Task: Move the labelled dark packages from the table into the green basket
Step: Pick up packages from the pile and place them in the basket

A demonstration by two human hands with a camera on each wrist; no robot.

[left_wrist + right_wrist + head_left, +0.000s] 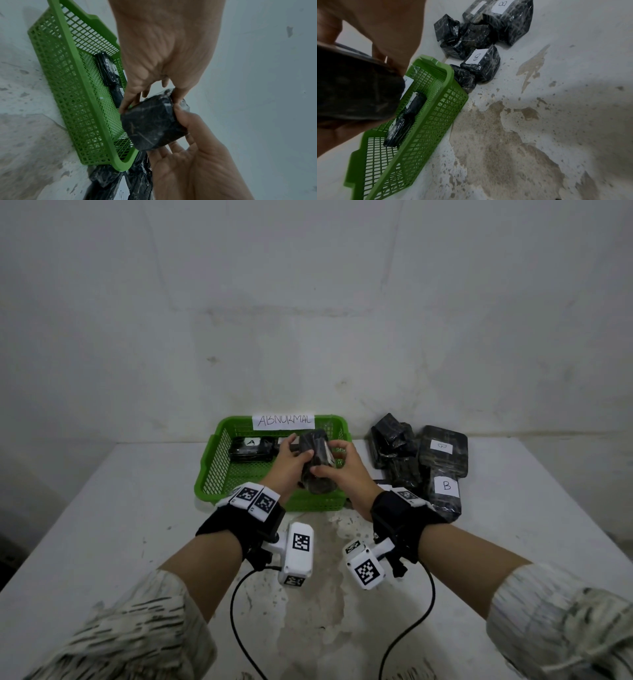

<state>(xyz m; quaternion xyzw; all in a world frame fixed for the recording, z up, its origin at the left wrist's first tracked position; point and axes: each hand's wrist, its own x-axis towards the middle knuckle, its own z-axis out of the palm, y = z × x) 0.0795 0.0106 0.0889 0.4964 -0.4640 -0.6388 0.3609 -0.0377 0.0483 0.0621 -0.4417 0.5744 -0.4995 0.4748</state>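
Stained white table (102, 542) is bearing the green basket (205, 474), already holding packages beyond the hands; left hand (287, 465) and right hand (346, 470) are gripping another dark package (313, 460) over it, the pile (428, 460) right of them still waiting.

We see the basket (209, 474) on the bench (102, 508), one package (251, 449) lying in its far left corner. Above it, our left hand (286, 463) and right hand (346, 470) hold another package (317, 460) between them. A pile of packages (418, 463) lies just right of the basket.
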